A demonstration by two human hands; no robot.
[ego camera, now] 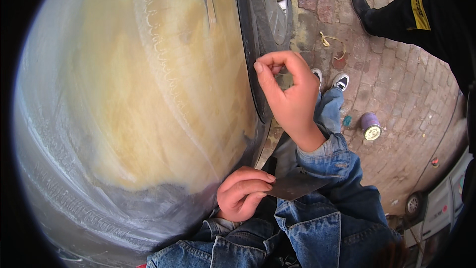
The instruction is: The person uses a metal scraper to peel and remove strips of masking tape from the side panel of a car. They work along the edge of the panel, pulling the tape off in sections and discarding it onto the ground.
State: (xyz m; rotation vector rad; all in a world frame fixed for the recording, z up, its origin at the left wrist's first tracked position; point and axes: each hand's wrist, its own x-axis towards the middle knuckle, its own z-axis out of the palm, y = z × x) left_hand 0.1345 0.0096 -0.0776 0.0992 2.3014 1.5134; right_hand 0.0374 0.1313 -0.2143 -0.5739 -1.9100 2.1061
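Close on my left is a car body panel (122,119) with a broad patch of yellowish body filler (122,67), sanded smooth in parts. A pale ragged ridge runs down the patch, and a dark gouge shows near its top. My left hand (243,193) pinches the corner of a thin, dark, flat spreader blade (295,187) beside the panel's lower edge. Above it, my right hand (292,97) is raised beside the black trim (248,41), thumb and fingertips drawn together. Nothing shows between those fingertips.
A car wheel (277,11) lies past the trim. On the brick paving (394,82) are a purple can (370,126), a teal lump (347,121) and a pale curled strip (329,40). Another person's dark-trousered leg (394,19) stands at upper right. A pale vehicle (438,203) is at lower right.
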